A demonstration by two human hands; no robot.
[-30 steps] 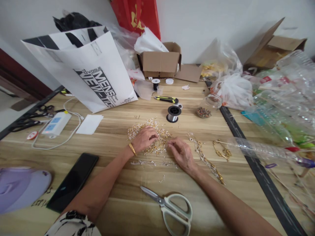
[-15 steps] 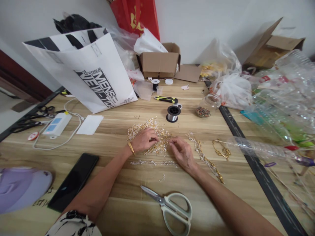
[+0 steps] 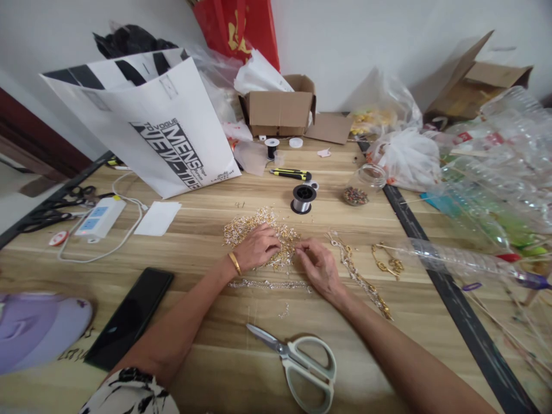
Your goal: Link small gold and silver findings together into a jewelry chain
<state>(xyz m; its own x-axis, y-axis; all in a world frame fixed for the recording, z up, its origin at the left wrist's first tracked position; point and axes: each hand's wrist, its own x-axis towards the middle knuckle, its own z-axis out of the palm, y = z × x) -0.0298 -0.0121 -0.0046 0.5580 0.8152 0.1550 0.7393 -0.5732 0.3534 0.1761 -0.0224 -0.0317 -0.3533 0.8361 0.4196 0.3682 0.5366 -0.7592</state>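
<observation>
A heap of small gold and silver beads (image 3: 241, 229) lies on the wooden table. Over its front part rests my left hand (image 3: 259, 248), fingers curled down among the pieces with the tips bunched together. At the heap's right edge my right hand (image 3: 318, 265) has thumb and forefinger pinched; whatever sits between them is too small to make out. A silver bead strand (image 3: 269, 285) runs across the table just in front of both hands. To the right of my right hand lie gold and silver strands (image 3: 356, 271), and farther off a gold strand (image 3: 388, 265).
White-handled scissors (image 3: 297, 359) lie in front, blades toward the left. Behind the heap are a wire spool (image 3: 303, 199), a box cutter (image 3: 291, 174) and a jar of beads (image 3: 361, 187). A dark phone (image 3: 131, 316) is at left; plastic bottles (image 3: 495, 190) crowd the right.
My left hand has shifted slightly right and toward me over the beads. My right hand stays almost where it was, still pinched.
</observation>
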